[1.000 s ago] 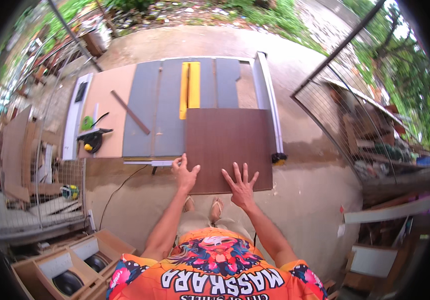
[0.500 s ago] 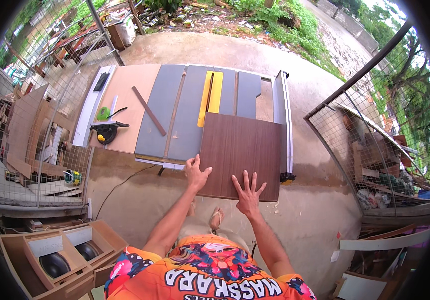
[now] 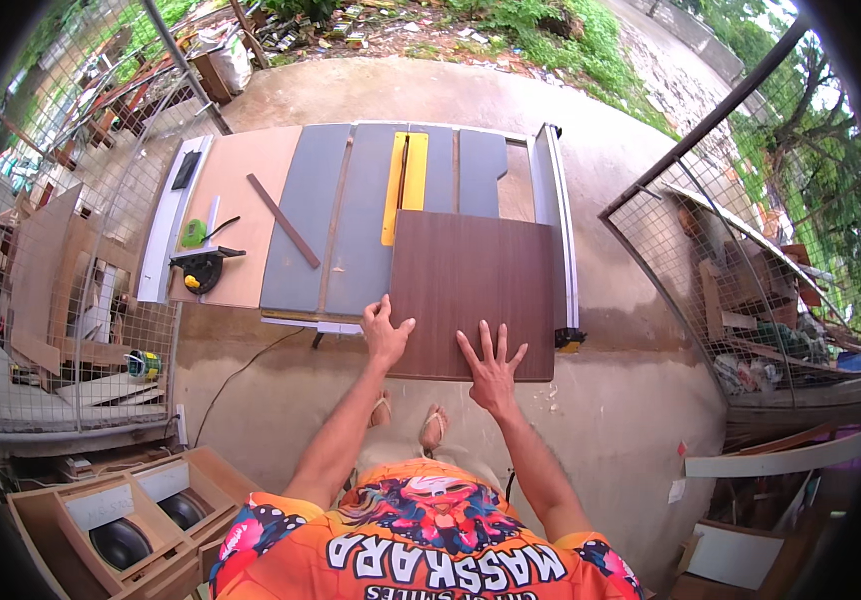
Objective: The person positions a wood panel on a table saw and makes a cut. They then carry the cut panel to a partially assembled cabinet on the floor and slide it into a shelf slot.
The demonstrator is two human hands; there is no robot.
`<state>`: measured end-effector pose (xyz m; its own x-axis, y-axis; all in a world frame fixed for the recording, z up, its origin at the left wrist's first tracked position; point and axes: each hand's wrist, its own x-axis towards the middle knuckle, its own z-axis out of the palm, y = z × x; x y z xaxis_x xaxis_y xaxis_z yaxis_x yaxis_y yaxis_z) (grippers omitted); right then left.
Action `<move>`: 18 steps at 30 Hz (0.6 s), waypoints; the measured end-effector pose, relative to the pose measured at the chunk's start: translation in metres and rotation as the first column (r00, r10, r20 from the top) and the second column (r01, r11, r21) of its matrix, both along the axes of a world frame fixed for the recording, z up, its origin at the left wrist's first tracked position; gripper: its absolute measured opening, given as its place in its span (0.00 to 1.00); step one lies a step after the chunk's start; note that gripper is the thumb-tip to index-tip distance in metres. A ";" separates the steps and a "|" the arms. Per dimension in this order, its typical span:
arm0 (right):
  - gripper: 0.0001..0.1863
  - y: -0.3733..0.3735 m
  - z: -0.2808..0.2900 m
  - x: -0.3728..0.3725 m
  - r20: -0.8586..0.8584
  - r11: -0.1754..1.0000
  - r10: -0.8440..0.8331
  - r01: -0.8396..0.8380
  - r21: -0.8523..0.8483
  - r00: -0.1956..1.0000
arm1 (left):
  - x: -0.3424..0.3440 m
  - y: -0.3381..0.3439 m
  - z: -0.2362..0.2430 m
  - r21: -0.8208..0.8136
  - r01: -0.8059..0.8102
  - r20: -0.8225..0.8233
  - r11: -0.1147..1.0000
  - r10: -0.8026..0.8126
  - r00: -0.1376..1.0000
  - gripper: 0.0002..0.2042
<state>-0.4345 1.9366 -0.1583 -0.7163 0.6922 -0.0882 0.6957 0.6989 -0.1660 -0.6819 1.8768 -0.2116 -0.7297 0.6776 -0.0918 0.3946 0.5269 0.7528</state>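
A square dark brown wood-grain board (image 3: 471, 290) lies on the grey table saw (image 3: 358, 230), its near edge overhanging the front. Its far left corner covers the near end of the yellow insert plate (image 3: 407, 185), and its right edge runs along the metal fence (image 3: 558, 240). My left hand (image 3: 386, 335) grips the board's left edge near the front, thumb over the top; some fingers are hidden. Flat on the board near its front edge rests my right hand (image 3: 494, 375), fingers spread. A narrow brown strip (image 3: 283, 222) lies loose on the saw top, left of the board.
On the light wood panel (image 3: 241, 180) at left sit a miter gauge (image 3: 199, 272) and a green tape measure (image 3: 194, 233). Mesh gates (image 3: 121, 260) flank the saw. A cable (image 3: 241, 375) crosses the floor. Wooden cabinet pieces (image 3: 131, 525) stand near left.
The board has slid slightly forward along the fence, covering a little more of the yellow plate. Both hands have moved with it. The whole view has shifted a little.
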 end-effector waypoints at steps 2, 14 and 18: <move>0.62 -0.002 0.000 0.000 0.027 1.000 -0.006 0.006 0.012 1.000 | 0.001 -0.001 0.001 -0.016 0.002 0.021 1.000 -0.001 1.000 0.44; 0.63 0.005 -0.004 -0.003 0.037 1.000 -0.009 0.009 0.000 0.999 | -0.001 0.007 0.010 -0.054 0.007 0.032 0.999 -0.006 0.999 0.44; 0.62 0.007 0.000 -0.005 0.045 1.000 -0.011 0.012 -0.023 0.999 | -0.004 0.009 0.002 -0.032 0.020 0.009 0.999 -0.020 1.000 0.44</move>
